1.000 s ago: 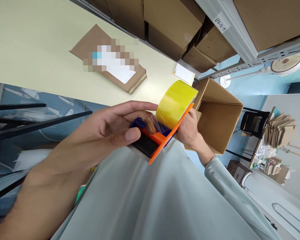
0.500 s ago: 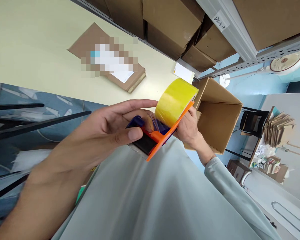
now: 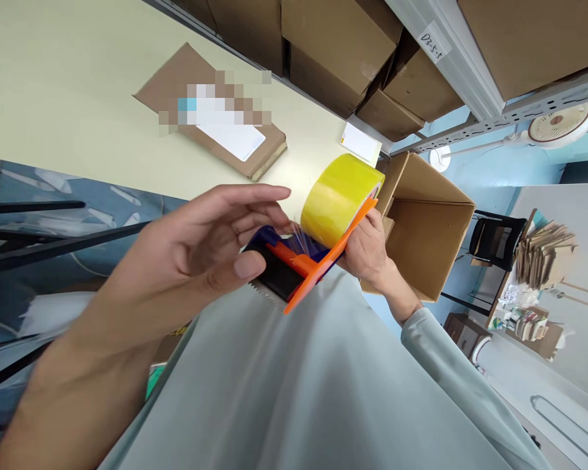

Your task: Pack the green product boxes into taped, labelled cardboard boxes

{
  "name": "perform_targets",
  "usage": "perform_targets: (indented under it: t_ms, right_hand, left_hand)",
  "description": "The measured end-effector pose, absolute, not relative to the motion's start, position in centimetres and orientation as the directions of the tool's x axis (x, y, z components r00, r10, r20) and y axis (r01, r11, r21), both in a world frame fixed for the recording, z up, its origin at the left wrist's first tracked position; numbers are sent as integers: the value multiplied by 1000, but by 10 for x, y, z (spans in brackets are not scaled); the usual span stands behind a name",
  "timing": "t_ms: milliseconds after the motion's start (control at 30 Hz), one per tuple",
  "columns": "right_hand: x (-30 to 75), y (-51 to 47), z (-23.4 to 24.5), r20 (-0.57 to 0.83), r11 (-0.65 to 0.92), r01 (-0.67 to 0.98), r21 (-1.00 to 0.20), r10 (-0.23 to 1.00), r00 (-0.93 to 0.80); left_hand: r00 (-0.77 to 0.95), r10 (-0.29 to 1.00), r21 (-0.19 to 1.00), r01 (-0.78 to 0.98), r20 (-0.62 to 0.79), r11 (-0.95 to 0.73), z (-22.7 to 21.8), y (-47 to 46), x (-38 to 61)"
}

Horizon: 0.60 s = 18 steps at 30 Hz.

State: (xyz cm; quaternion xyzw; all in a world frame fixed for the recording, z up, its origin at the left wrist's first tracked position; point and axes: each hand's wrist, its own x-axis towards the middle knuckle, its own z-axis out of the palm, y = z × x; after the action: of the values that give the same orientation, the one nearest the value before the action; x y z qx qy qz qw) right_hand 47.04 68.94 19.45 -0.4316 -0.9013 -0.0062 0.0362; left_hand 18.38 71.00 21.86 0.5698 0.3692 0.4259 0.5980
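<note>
My right hand (image 3: 367, 245) is closed on the far side of an orange and dark blue tape dispenser (image 3: 318, 274), held in front of my body. A wide roll of yellow tape (image 3: 340, 196) sits in the dispenser, and a clear strand stretches from it toward the black roller. A toothed metal blade (image 3: 269, 296) lines the lower end. My left hand (image 3: 210, 238) is open beside that end, fingers apart. Its thumb tip overlaps the edge of the roller; whether it touches, I cannot tell.
A flat brown cardboard parcel (image 3: 191, 140) with a white label lies on the pale yellow table (image 3: 68, 98). Behind the table, several cartons (image 3: 338, 39) stand on a metal shelf. An open cardboard box (image 3: 426, 228) is at the right, beyond my right hand.
My left hand has drawn back to the left, with its fingers opening away from the dispenser. The dispenser has shifted slightly left in my right hand.
</note>
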Motion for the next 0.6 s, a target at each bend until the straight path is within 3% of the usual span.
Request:
perform_targets:
  t_ms: [67, 167, 333, 600]
  right_hand:
    - [470, 690, 196, 68, 622, 783, -2, 781, -621]
    - [469, 690, 197, 76, 618, 786, 17, 783, -618]
    - [471, 688, 195, 62, 613, 789, -26, 789, -611]
    - [480, 683, 187, 58, 640, 769, 5, 767, -639]
  left_hand:
    - [312, 946, 992, -117, 83, -48, 223, 708, 184]
    - [233, 942, 964, 47, 243, -260, 228, 707, 183]
    - [333, 855, 815, 301, 396, -495, 229, 710, 173]
    - [409, 744, 676, 328, 528, -660, 227, 718, 171]
